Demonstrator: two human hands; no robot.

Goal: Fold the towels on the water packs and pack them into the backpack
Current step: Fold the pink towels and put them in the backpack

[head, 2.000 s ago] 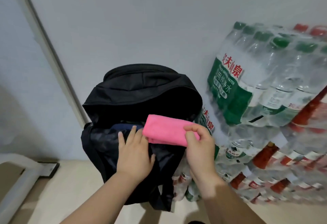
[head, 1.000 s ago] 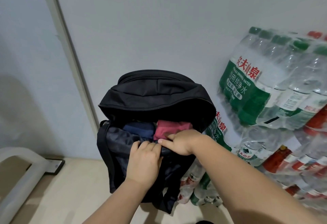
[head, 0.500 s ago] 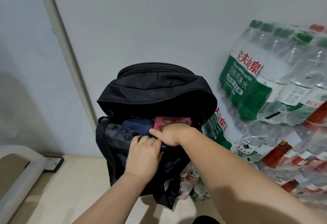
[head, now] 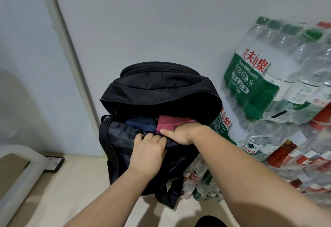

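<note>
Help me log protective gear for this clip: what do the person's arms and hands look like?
Both are bare. The left hand and right hand wear no gloves, and no rings show. The left forearm and right forearm have no sleeves, watch or bracelet within the frame. The right hand's fingers are hidden, so unchecked.

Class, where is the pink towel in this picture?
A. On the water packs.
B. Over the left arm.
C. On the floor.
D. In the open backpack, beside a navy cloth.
D: the towel lies in the open mouth of the backpack next to the navy cloth, the right hand touching it.
</note>
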